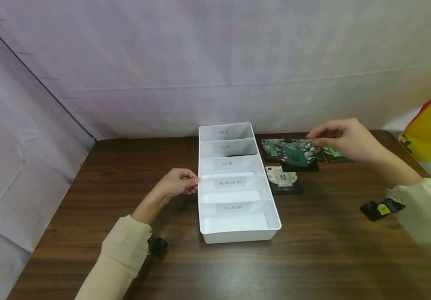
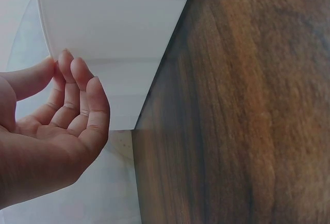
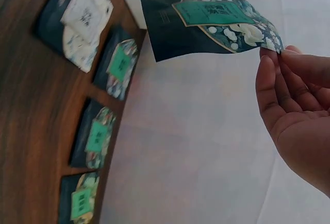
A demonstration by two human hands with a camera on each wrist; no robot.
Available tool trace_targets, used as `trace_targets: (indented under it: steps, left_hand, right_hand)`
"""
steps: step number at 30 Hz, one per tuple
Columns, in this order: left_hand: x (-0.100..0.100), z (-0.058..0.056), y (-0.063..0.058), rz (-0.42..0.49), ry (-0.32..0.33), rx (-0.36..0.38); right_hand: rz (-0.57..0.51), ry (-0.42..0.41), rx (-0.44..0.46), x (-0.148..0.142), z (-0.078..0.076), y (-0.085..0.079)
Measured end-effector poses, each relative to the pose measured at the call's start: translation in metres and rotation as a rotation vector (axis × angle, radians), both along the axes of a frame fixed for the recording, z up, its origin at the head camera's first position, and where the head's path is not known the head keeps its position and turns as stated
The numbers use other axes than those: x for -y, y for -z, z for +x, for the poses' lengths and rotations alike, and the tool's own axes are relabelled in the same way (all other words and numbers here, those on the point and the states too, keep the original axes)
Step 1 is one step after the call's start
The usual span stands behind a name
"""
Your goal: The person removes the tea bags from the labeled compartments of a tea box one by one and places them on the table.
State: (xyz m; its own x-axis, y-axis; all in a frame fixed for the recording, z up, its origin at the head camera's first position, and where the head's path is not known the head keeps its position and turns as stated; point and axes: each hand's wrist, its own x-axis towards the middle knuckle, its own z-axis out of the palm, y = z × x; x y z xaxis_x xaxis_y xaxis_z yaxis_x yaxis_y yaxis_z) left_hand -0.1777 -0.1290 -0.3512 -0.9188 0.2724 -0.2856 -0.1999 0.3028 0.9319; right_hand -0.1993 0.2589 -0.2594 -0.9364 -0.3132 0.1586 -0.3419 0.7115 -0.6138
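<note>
My right hand (image 1: pixel 344 135) pinches a dark tea sachet (image 1: pixel 297 157) by one corner, thumb against fingertips. The sachet has a green label and a floral print, and in the right wrist view it hangs above the table. A long white divided box (image 1: pixel 239 237) stands mid-table, its compartments bearing printed labels. At the box's left rim, my left hand (image 1: pixel 179 182) pinches the edge between thumb and index finger (image 2: pixel 58 82), the other fingers curved beside the wall. A dark packet edge shows in the second compartment from the back.
Right of the box lies a sachet with a white label (image 1: pixel 284 179). Several green-labelled sachets (image 3: pixel 98 135) lie in a row by the table's back edge, partly covered in the head view. A pale curtain (image 1: pixel 215 62) hangs behind the wooden table (image 1: pixel 125 166).
</note>
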Motion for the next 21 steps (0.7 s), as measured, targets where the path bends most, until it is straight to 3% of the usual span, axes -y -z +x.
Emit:
trace_targets:
  steps: [21]
  left_hand:
    - [0.000,0.000,-0.002,-0.006,-0.006,0.003]
  right_hand:
    - [0.046,0.083,0.128,-0.063,0.005,0.045]
